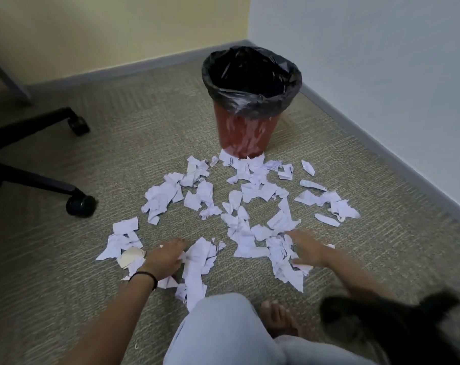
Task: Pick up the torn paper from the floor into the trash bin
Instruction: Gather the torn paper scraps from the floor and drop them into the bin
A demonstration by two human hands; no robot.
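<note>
Light-blue denim knees (223,327) sit closest, and just beyond them the left hand (165,259) presses bent fingers onto the torn white paper scraps (258,191); I cannot tell whether it grips any. Blurred, the right hand (306,250) lies with fingers stretched flat over the scraps. These spread across the grey-green carpet (118,154) up to the upright red trash bin with a black plastic liner (246,135).

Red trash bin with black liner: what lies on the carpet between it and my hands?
Head view: torn white paper scraps litter the carpet from the red bin to the left hand and right hand.
</note>
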